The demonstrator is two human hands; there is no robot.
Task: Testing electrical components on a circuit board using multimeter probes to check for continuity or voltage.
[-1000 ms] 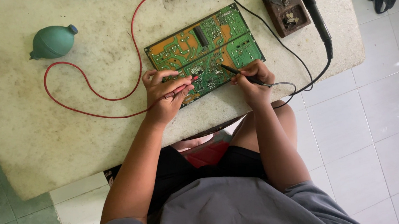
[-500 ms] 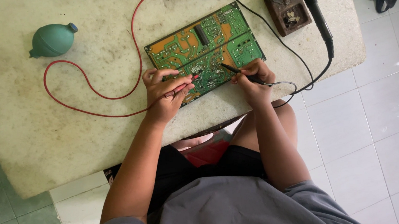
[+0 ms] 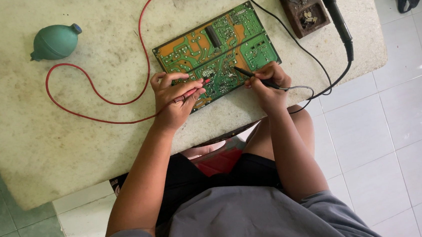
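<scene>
A green and orange circuit board (image 3: pixel 215 50) lies solder side up on a worn stone table (image 3: pixel 47 141). My left hand (image 3: pixel 172 99) pinches a red test probe (image 3: pixel 193 89) whose tip rests on the board's near edge. My right hand (image 3: pixel 267 81) grips a black test probe (image 3: pixel 247 73), its tip touching the board's lower middle. A red lead (image 3: pixel 94 95) loops across the table to the left; a black lead (image 3: pixel 314 93) curls off to the right.
A teal rubber blower bulb (image 3: pixel 54 41) sits at the far left. A soldering iron (image 3: pixel 335 11) rests in a coil stand on a brown base (image 3: pixel 302 8) at the far right. White floor tiles (image 3: pixel 403 133) lie to the right, my knees under the table edge.
</scene>
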